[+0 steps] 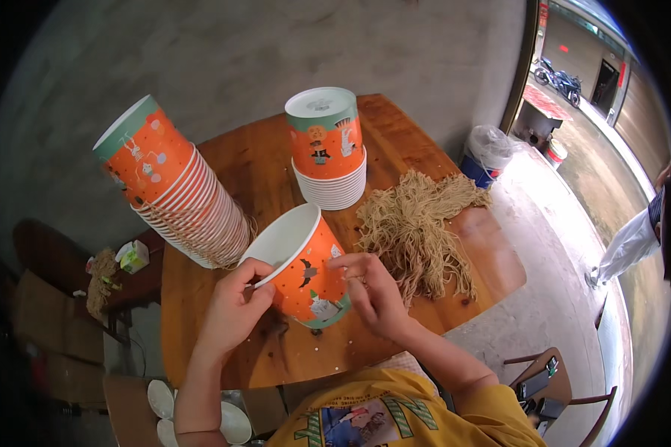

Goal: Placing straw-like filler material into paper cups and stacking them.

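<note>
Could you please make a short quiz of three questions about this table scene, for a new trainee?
1. True or false: the left hand grips the rim of the tilted orange paper cup.
2. Which lies nearest the right hand? A) blue bucket B) pile of tan strings C) leaning cup stack
3. How many cup stacks are on the wooden table?

Key: 1 true; 2 B; 3 two: the leaning one and the upside-down stack.

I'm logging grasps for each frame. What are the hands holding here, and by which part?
The left hand pinches the cup at its rim; the right hand touches its side wall. Whether it grips twine cannot be told.
</note>
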A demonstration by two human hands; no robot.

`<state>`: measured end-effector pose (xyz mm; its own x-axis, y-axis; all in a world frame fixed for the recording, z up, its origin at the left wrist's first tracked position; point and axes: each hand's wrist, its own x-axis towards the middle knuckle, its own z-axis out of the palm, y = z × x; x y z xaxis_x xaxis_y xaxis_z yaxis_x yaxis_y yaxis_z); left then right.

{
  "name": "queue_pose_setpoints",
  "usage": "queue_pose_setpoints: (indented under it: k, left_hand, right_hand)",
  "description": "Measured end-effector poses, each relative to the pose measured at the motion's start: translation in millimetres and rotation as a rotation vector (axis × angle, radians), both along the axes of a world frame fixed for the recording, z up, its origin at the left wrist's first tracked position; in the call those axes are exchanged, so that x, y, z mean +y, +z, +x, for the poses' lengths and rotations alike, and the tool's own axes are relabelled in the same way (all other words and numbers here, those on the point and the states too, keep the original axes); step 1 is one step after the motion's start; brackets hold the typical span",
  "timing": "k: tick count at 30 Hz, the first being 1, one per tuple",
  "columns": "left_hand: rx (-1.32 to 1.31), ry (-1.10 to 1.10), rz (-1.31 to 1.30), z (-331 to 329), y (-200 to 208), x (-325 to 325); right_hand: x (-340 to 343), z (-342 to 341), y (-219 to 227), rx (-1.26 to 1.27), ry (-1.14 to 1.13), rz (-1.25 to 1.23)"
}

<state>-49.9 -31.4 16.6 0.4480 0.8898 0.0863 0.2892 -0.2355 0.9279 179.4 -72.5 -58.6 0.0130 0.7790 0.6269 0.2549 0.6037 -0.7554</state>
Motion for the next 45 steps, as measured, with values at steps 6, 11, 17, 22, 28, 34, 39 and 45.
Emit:
queue_pose_setpoints:
  k: [6, 11, 17, 22, 28, 34, 39, 45]
  left_hand:
    - [-0.088, -0.037, -0.09, 2, 6, 0]
    - [0.015, -0.06, -0.072, 19, 17, 1]
    - [0.205, -0.084, 0.226, 35, 15, -12]
    - [0.179, -0.12, 0.459, 40, 5, -12]
    - [0.212, -0.18, 0.656, 39, 1, -12]
    - [0.254, -0.144, 0.813, 37, -6, -10]
    - [0.277, -0.116, 0.844, 39, -6, -13]
    - [0.121, -0.073, 0.537, 37, -12, -18]
  right_hand:
    - [5, -15, 1, -0.14, -0.041, 0.188]
    - [-1, -14, 14, -0.22, -0.115, 0.184]
    - [-10, -8, 34, -0.031, -0.048, -0.171]
    - [-12, -10, 30, 0.222, 0.157, -0.479]
    - [-13, -12, 29, 0.249, 0.209, -0.552]
    - [-14, -12, 28, 0.368, 0.28, -0.556]
    - [-16, -17, 22, 0.303, 0.193, -0.445]
    - [-3, -21, 14, -0.019, -0.152, 0.057]
